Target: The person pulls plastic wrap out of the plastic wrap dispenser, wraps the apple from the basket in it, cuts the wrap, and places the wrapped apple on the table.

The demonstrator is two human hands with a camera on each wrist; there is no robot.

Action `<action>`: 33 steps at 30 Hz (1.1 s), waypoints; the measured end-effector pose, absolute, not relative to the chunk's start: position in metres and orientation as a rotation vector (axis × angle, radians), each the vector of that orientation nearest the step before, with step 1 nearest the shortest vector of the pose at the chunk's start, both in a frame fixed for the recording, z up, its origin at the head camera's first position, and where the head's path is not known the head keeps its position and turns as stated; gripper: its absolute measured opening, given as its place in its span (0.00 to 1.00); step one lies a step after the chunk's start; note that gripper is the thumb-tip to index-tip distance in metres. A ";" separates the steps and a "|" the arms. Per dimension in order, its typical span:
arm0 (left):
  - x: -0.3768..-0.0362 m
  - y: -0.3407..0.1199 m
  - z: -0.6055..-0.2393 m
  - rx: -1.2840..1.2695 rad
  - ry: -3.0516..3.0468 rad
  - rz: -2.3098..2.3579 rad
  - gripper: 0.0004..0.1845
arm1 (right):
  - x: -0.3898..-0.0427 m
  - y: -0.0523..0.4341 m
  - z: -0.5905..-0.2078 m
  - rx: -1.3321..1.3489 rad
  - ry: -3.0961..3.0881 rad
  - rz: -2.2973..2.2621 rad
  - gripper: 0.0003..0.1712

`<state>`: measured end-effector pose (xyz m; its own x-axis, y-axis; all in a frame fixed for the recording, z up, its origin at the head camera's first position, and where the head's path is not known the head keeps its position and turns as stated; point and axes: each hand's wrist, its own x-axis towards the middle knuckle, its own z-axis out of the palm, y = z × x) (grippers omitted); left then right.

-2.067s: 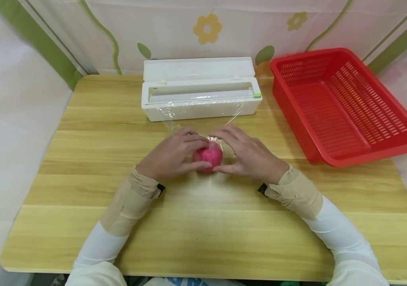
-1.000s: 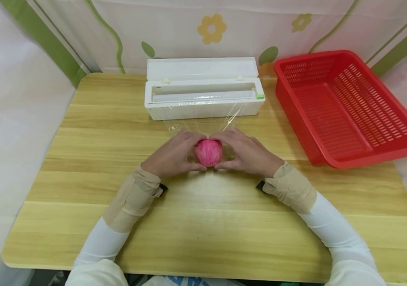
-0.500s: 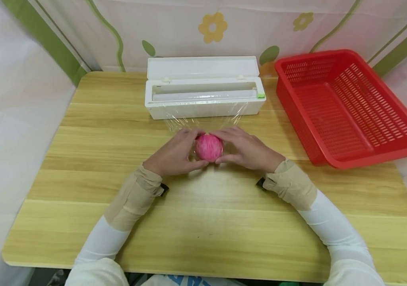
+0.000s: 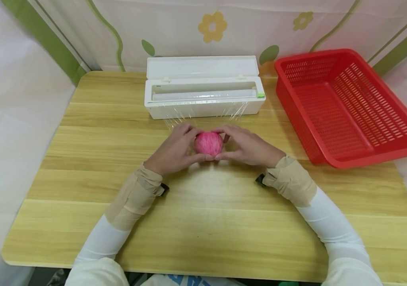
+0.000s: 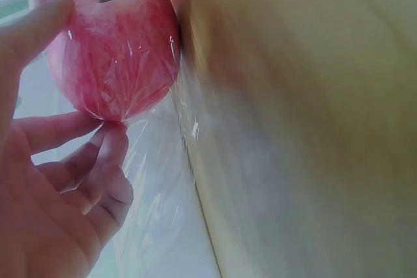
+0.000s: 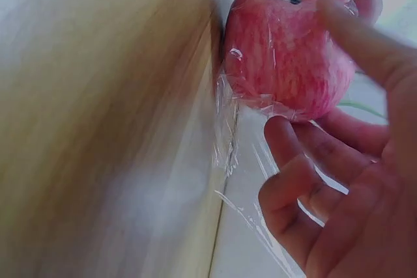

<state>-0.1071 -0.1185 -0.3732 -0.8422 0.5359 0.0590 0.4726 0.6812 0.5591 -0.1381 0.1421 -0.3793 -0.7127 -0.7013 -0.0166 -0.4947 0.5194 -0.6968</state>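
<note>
Light wooden worktop (image 4: 203, 222), white cling-film dispenser box (image 4: 203, 97) at the back. Both hands, left hand (image 4: 175, 153) and right hand (image 4: 250, 147), cup the film-wrapped pink-red apple (image 4: 208, 143) mid-worktop. Wrapping step I'd say; next probably needs tearing the clear film sheet (image 4: 203, 117) free.

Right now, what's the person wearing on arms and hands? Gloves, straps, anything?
Both hands are bare: left hand, right hand, no gloves or rings visible. Each forearm has a long white sleeve ending in a wide beige cuff at the wrist. A small black piece shows at the inner edge of each cuff, probably the wrist camera mount.
</note>
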 end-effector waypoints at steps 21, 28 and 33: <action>-0.115 -0.127 -0.370 0.837 2.733 0.911 0.33 | -0.150 0.142 -0.373 -0.956 2.365 -1.112 0.37; -0.116 -0.127 -0.370 0.789 2.714 0.962 0.31 | -0.152 0.143 -0.372 -0.900 2.385 -1.140 0.34; -0.116 -0.127 -0.372 0.692 2.627 1.152 0.28 | -0.154 0.143 -0.374 -0.834 2.362 -1.218 0.31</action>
